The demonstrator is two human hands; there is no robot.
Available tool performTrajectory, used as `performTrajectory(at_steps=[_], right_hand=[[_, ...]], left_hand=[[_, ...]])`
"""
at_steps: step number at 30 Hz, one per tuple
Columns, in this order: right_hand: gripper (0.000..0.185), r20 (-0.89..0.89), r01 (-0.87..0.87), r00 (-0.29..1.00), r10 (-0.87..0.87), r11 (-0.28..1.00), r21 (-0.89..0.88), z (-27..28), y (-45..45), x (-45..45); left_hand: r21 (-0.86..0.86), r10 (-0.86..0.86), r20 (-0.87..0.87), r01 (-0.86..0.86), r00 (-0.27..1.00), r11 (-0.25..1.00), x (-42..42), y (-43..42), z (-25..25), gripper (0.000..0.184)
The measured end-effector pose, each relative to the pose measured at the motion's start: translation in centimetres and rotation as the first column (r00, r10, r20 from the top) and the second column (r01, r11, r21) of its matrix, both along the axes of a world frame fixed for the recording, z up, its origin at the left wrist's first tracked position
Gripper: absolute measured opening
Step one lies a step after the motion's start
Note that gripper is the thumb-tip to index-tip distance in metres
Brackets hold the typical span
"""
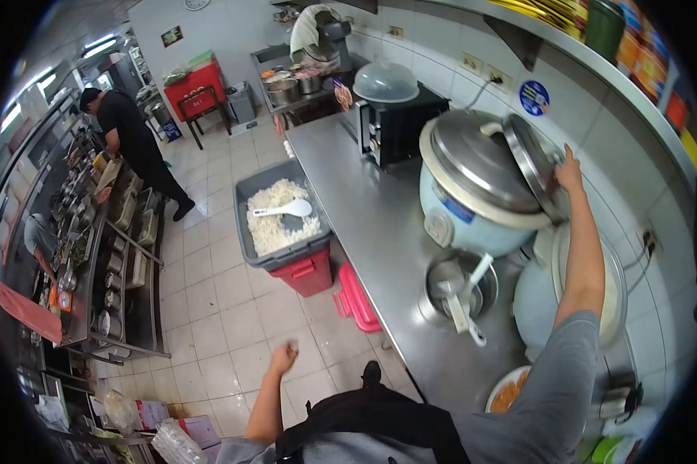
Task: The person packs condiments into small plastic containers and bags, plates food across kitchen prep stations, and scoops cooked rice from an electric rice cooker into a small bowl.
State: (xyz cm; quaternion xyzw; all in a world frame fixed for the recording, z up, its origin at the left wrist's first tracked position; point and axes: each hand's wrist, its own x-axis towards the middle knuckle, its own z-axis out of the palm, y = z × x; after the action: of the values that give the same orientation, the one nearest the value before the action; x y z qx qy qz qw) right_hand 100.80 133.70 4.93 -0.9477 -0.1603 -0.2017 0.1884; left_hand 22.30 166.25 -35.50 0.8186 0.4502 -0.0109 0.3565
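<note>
Black apron (372, 424) is hanging up front, my right grip (569, 173) is holding a tilted metal lid (528, 161) against the still-covered rice cooker (484, 234), left grip (283, 357) is dangling curled, seemingly empty, and rice (269, 222) is already sitting in the grey tub (288, 256).

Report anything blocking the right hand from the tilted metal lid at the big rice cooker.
Nothing visible blocks it: the right hand appears to hold the tilted metal lid on its wall-facing side. The rice cooker is on the lid's other side.
</note>
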Motion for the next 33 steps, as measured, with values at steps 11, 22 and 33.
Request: performTrajectory(at_steps=[11,22,33], right_hand=[[0.031,0.334,-0.124,0.915,0.224,0.947,-0.297,10.2,0.5,-0.4],[0.026,0.167,0.286,0.958,-0.234,0.823,-0.491,5.7,-20.0,-18.7],[0.027,0.170,0.429,0.900,-0.402,0.743,-0.514,-1.1,-23.2,-18.7]], left_hand=[[-0.424,-0.057,-0.353,-0.106,0.934,0.900,-14.0,-7.4,-7.2,0.030],[-0.478,-0.065,0.027,0.070,0.997,0.875,7.0,7.7,-7.0,0.032],[-0.562,-0.160,0.072,0.173,0.984,0.809,8.2,4.8,-7.2,0.034]])
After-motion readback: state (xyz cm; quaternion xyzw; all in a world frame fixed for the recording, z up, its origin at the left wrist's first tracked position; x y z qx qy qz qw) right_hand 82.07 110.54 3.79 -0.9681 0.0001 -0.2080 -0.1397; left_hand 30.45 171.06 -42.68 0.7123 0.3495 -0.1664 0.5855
